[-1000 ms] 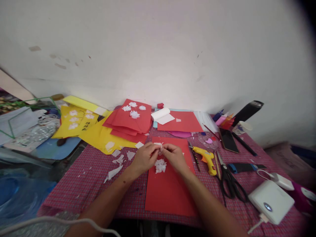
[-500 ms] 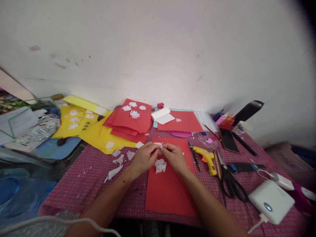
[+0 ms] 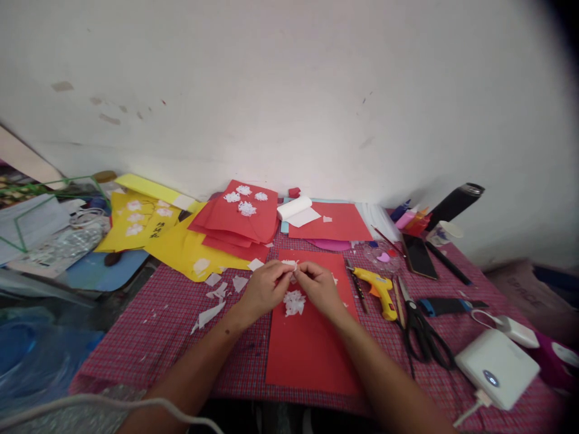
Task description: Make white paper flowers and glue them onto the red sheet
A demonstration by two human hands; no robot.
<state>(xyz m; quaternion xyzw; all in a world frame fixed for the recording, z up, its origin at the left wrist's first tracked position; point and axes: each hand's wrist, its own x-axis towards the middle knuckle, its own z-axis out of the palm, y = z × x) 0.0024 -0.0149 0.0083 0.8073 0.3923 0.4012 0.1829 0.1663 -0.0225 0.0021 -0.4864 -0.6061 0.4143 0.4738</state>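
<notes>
My left hand (image 3: 270,283) and my right hand (image 3: 318,286) meet fingertip to fingertip above the upper part of a red paper sheet (image 3: 312,361). Both are pinched closed on a small piece of white paper (image 3: 295,264), partly hidden by the fingers. Just below them, a white ruffled paper flower (image 3: 294,302) lies on the red sheet. More white bits show on the sheet beyond my fingers, mostly covered. Torn white paper scraps (image 3: 239,284) are scattered on the checked cloth left of my left hand.
Right of the sheet lie a yellow glue gun (image 3: 377,288), black scissors (image 3: 423,334), a utility knife (image 3: 446,306) and a white power bank (image 3: 497,369). Behind are a white paper roll (image 3: 294,208) and stacked red sheets with white flowers (image 3: 246,208). Yellow papers (image 3: 181,247) spread at left.
My fingertips have shifted very slightly around the small white paper. The hands stay in the same place, and nothing else on the table has visibly moved.
</notes>
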